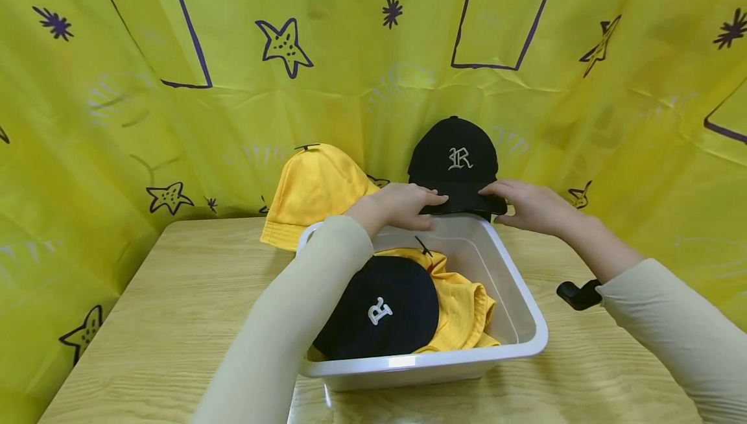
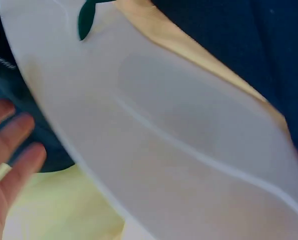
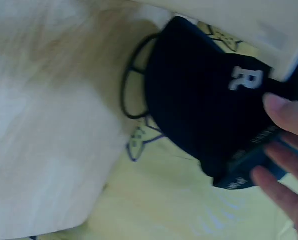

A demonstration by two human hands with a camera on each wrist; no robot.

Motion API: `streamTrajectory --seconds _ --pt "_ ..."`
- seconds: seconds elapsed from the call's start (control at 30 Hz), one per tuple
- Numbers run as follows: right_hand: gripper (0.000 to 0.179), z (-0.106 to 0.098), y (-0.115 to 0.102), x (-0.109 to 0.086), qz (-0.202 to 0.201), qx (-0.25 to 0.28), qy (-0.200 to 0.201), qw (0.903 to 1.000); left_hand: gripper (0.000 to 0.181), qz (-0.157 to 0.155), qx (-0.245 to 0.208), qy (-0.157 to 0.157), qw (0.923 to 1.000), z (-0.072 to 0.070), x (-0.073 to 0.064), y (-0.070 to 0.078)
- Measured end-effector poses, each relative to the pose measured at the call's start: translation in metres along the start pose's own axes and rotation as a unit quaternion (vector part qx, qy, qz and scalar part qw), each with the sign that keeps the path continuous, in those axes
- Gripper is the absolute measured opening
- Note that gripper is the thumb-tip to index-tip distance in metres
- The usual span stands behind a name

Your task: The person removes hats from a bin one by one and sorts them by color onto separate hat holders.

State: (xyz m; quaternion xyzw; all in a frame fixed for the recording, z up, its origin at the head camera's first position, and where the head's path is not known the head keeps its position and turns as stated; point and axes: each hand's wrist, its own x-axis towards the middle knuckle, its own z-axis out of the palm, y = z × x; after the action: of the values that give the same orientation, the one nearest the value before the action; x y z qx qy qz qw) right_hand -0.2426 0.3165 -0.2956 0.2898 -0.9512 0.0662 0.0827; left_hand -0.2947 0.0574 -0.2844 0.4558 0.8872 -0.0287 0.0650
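Note:
A black cap (image 1: 452,152) with a silver R sits behind the white bin (image 1: 531,340), brim toward me. My left hand (image 1: 405,207) reaches over the bin to the brim's left side; the left wrist view shows its fingers (image 2: 29,160) spread and apart, holding nothing. At the brim's right edge is my right hand (image 1: 533,207), index fingertip overlapping the brim. Its thumb and fingers are parted over the cap (image 3: 203,100) in the right wrist view. Inside the bin lie a dark navy cap (image 1: 379,314) with a white R and a crumpled yellow hat (image 1: 461,307).
A yellow bucket hat (image 1: 318,184) stands behind the bin, left of the black cap. All sit on a light wooden table (image 1: 198,301). A yellow curtain (image 1: 350,106) with drawn stars hangs behind its back edge. A black device (image 1: 578,295) is at my right wrist.

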Motion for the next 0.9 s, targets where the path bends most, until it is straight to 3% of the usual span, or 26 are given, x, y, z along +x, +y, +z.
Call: streamTrajectory --seconds 0.17,0.27,0.4,0.5,0.67,0.9 --pt "0.055 -0.016 -0.002 0.005 0.028 0.053 -0.072 0.9956 0.070 -0.035 0.006 -0.003 0.9994 -0.013 -0.011 0.004" --pt "0.056 -0.025 -0.004 0.009 0.030 0.080 -0.093 0.9920 0.077 -0.052 -0.032 -0.010 0.9981 -0.021 -0.022 0.005" --pt "0.058 -0.035 -0.008 0.015 0.029 0.108 -0.112 0.9874 0.088 -0.060 -0.118 -0.026 0.9908 -0.029 -0.041 0.003" --pt "0.060 -0.045 -0.010 0.018 0.029 0.122 -0.128 0.9838 0.096 -0.061 -0.148 -0.037 0.9864 -0.031 -0.054 0.002" --pt "0.064 -0.059 -0.017 0.022 0.034 0.143 -0.153 0.9772 0.101 -0.062 -0.120 -0.023 0.9906 -0.031 -0.078 0.001" --pt "0.067 -0.068 -0.030 0.030 0.031 0.171 -0.198 0.9647 0.106 -0.055 -0.076 0.039 0.9948 -0.019 -0.118 0.000"
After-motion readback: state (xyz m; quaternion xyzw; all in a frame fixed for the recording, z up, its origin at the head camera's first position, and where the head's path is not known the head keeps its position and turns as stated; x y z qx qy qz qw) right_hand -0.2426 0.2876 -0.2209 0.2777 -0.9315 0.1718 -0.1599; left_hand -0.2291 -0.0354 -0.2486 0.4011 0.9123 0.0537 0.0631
